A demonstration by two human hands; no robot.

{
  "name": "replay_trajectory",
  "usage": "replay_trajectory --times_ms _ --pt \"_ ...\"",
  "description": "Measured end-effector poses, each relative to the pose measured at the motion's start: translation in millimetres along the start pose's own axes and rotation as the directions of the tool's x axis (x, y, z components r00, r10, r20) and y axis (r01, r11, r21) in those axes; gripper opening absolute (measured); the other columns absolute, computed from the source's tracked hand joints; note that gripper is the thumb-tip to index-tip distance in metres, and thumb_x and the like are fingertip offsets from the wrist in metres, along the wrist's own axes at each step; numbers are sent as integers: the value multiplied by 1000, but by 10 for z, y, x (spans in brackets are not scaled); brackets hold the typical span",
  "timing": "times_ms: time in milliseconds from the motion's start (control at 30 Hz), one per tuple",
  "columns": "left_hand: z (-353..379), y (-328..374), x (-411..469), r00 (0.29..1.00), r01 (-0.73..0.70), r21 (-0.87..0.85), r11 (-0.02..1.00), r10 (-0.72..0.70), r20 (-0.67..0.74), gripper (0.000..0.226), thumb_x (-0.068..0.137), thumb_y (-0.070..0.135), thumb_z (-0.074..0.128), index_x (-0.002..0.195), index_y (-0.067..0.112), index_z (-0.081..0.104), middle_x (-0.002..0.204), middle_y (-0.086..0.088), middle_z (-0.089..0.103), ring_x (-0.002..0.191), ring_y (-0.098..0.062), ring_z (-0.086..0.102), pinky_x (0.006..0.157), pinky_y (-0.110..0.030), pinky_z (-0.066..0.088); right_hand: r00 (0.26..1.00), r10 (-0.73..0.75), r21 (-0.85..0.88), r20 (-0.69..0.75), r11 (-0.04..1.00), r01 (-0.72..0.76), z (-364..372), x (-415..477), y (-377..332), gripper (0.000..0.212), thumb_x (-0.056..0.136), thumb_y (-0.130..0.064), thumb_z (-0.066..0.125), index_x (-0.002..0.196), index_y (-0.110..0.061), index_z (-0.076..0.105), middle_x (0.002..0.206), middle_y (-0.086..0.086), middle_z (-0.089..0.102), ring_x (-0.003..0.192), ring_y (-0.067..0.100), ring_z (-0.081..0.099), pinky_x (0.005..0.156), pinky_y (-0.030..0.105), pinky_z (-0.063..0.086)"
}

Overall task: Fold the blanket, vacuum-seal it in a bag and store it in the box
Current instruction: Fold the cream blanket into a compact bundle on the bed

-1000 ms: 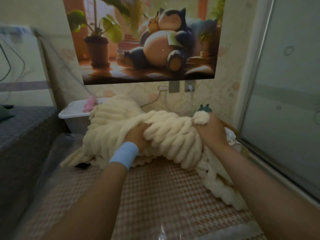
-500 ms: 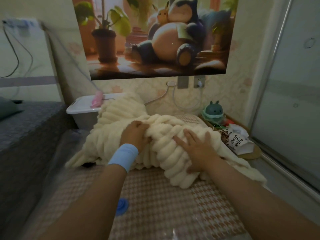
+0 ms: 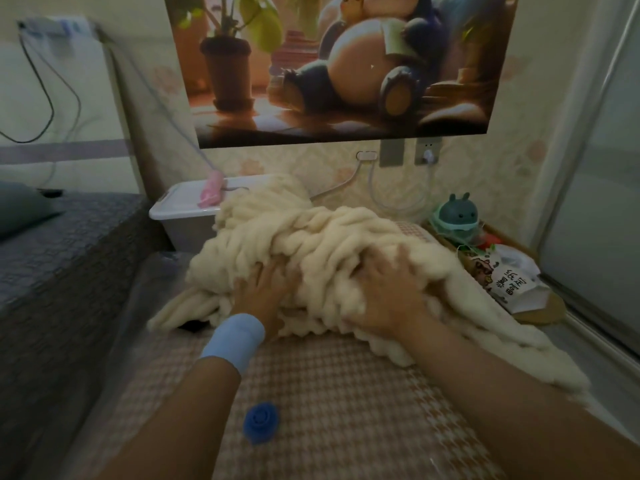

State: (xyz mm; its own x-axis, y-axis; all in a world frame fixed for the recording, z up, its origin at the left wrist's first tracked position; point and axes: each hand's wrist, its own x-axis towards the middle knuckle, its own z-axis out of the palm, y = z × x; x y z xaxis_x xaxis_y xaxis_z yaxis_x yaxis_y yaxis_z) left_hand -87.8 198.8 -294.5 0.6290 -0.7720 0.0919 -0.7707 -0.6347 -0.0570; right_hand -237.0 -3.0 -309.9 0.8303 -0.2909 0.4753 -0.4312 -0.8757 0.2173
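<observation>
The cream blanket lies heaped mid-frame on the checked mat, so folding looks unfinished. The right hand presses it with fingers spread. The left hand pushes straight fingers into a fold, tips hidden. The next move probably calls for flattening it and doubling it squarely.

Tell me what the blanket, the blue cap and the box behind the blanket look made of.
Blanket: cream plush fleece, probably synthetic; thick fuzzy ribs, matte, slumping in soft folds.
Blue cap: moulded plastic by the look; even colour, raised rings, slight sheen.
Box: plastic; smooth opaque white lid over a cloudy greyish wall, rounded rim.
</observation>
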Motion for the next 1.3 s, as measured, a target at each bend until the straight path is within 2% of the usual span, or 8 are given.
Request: replay_trajectory --times_ms 133,300,467,600,900,1033,1200,1300 --pt "-42 -56 385 987 -105 33 994 108 -116 82 84 25 66 147 47 18 159 1 -10 145 -35 -4 117 -52 6 899 422 -281 113 882 -379 -223 460 253 79 99 -52 35 156 -2 16 159 29 16 145 47 23 115 64 17" --pt "-262 -155 1006 900 -245 122 962 272 -341 51 64 3 75 112 19 70 111 -19 60 100 -43 53 85 -46 48 895 -411 -18 -173 910 414 82 627 3 46 96 -29 51 140 -16 50 120 15 60 96 32 62 73 44 54" --pt "-631 -187 1236 957 -94 282 955 164 -238 35 94 22 45 127 25 56 125 -7 51 112 -31 47 88 -37 38 975 -176 -48 136 982 184 246 741 205 80 62 -57 76 131 -21 54 122 15 60 105 37 60 79 48 54" --pt "-1102 -188 1241 931 21 -74 997 -46 -361 32 94 20 41 123 20 53 122 -7 50 103 -34 56 82 -41 45 998 42 41 50 998 -44 -146 1095 442 22 95 -27 61 116 -20 61 109 6 64 90 26 64 71 37 52" --pt "-2389 -136 649 678 -80 -795 601 -552 -485 31 96 9 39 120 9 59 125 -15 59 114 -30 53 86 -24 34 854 229 35 -468 970 -240 -1350 1111 892 13 91 -12 56 102 -16 61 99 14 58 88 34 54 77 45 48" --pt "-2153 -71 289 849 23 -762 648 -415 -327 38 96 12 45 133 15 53 138 -13 52 125 -32 47 103 -29 33 893 433 337 -126 865 -372 -1362 750 734 25 99 -16 44 123 -9 46 100 13 61 88 33 62 68 35 43" --pt "-1121 30 -168 956 294 -371 881 -261 137 84 88 38 63 153 25 11 160 -10 3 146 -30 9 117 -41 18 814 12 437 580 839 -324 -918 103 252 52 90 -27 66 139 -17 49 145 8 47 130 26 47 102 31 39" --pt "-713 184 -493 974 153 -328 932 -198 -109 64 81 32 67 138 38 39 148 -2 27 129 -27 41 104 -41 39 782 -101 487 615 829 -276 -641 -249 28 67 87 -21 66 148 -20 42 160 3 22 146 24 26 118 32 26"
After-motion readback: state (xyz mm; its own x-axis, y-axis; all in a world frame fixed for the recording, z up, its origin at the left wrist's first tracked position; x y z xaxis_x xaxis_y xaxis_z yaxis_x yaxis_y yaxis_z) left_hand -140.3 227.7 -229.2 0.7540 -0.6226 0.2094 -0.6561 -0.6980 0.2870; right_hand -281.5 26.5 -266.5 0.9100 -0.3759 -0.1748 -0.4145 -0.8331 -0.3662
